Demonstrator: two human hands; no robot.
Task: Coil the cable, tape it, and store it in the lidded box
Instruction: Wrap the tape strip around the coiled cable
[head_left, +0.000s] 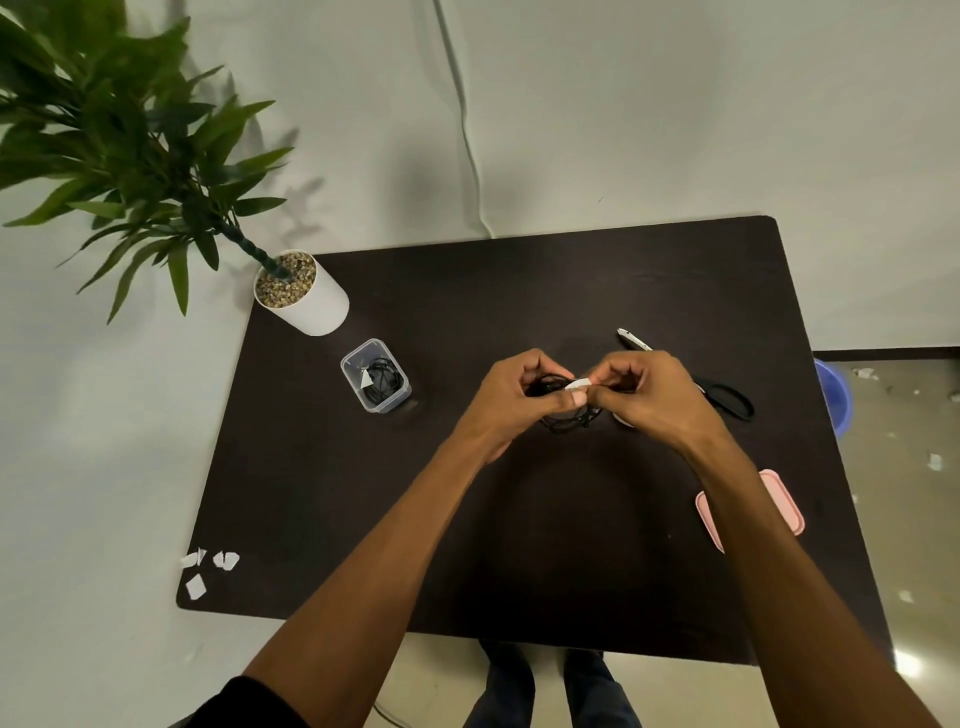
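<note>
Right now both hands meet above the middle of the dark table (519, 291), and the coil is only as safe as two pinches. The left hand (511, 397) has its fingers curled round the black cable (563, 423), thumb pressed on the bundle. The right hand (649, 395) pinches a small white strip of tape (580, 384) against it between thumb and fingertips. A few loops hang loose beneath the hands. The likeliest trouble, as I judge it, is that the short strip folds onto itself or sticks to a fingertip before it goes round the bundle, since both thumbs crowd it. If the left grip eases, the springy loops could splay and the coil come undone. The clear box (347, 366), well apart to the left, holds another taped coil, so room may be tight. The pink lid (782, 501) lies partly under the right forearm near the table's edge, where a sweep of the arm could knock it off.
</note>
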